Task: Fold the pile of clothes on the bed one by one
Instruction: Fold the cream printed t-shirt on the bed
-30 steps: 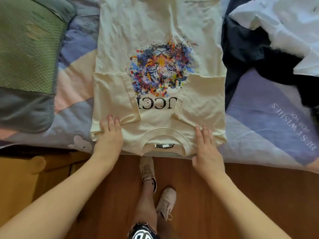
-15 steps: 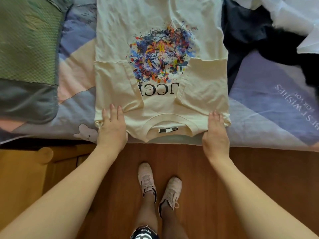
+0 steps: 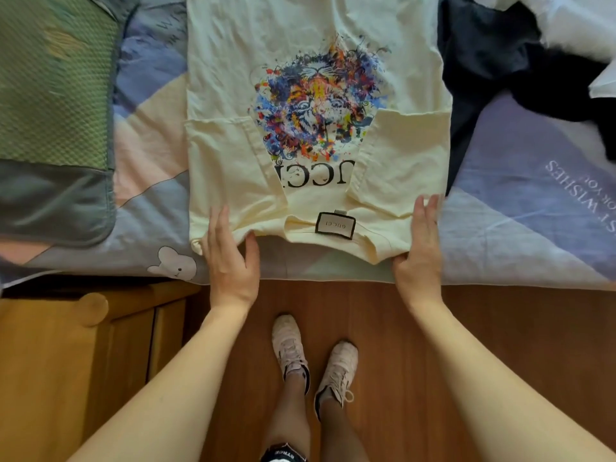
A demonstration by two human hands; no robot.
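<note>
A person standing at the edge of a bed takes hold of a cream T-shirt (image 3: 310,78) by its shoulder end, the garment lying flat with its collar toward them and both short sleeves already turned in over the chest. The left hand (image 3: 230,258) grips the near left corner, fingers laid on top and the thumb tucked under the hem of the fold; the right hand (image 3: 418,251) holds the opposite corner the same way, thumb beneath, fingers straight along the edge. Between the two grips the collar has lifted enough to show the black-bordered neck label (image 3: 335,225).

The step in hand looks to be the lengthwise fold. It would go best with both corners raised level and carried away from the body together, so the tucked sleeves stay put and the edges meet squarely.

Beyond the right grip, dark and white unfolded clothes (image 3: 520,58) wait on the pastel patchwork bedsheet (image 3: 520,208). A green pillow (image 3: 56,95) lies beyond the left grip, with a wooden bedside cabinet (image 3: 80,355) and wood floor (image 3: 376,311) below.
</note>
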